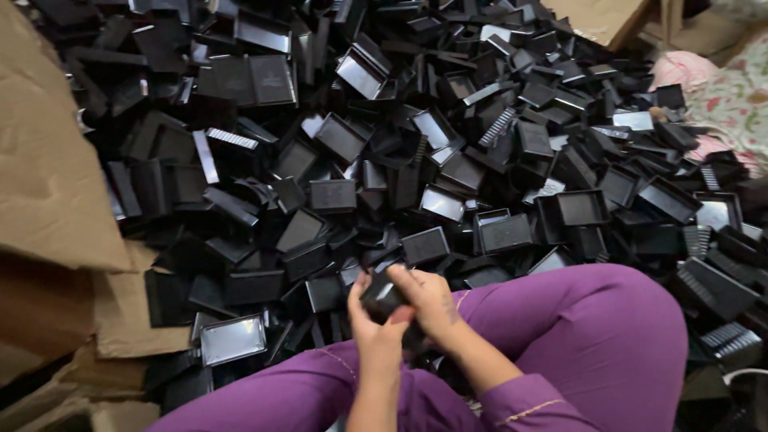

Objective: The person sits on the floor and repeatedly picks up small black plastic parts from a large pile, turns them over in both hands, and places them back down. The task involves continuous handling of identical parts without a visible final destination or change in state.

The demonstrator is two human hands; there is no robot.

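Observation:
Both my hands meet low in the middle of the head view, just above my purple-clad knees (608,320). My left hand (374,332) and my right hand (428,304) together grip one small black plastic part (382,298), fingers wrapped round its edges. Right in front of them spreads a large heap of black plastic trays and lids (400,152), shallow rectangular pieces lying at all angles. Some pieces in the heap are ribbed, comb-like strips.
Flattened brown cardboard (48,176) lines the left side and the lower left corner. Another cardboard piece (596,16) sits at the top right. Pink and floral cloth (720,88) lies at the far right edge beside the heap.

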